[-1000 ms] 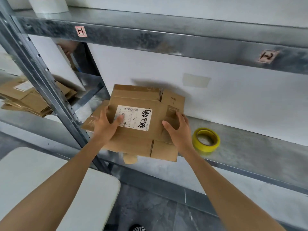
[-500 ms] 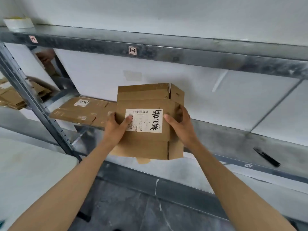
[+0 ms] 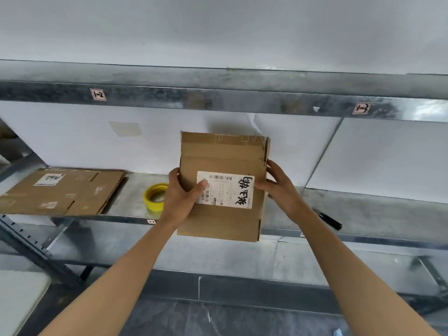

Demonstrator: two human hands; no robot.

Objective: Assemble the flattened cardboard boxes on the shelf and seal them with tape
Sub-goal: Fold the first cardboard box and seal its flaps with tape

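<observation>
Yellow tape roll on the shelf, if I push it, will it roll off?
Probably not: the yellow tape roll lies flat, hole up, so it should slide rather than roll. The metal shelf looks smooth, so it may skid easily. As a hollow ring, it is likely light.

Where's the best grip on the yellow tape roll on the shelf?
Probably pinch its ring wall from above, at the near-left rim: the tape roll lies flat on the shelf with its hole facing up, and the left hand with the box covers its right side.
</observation>
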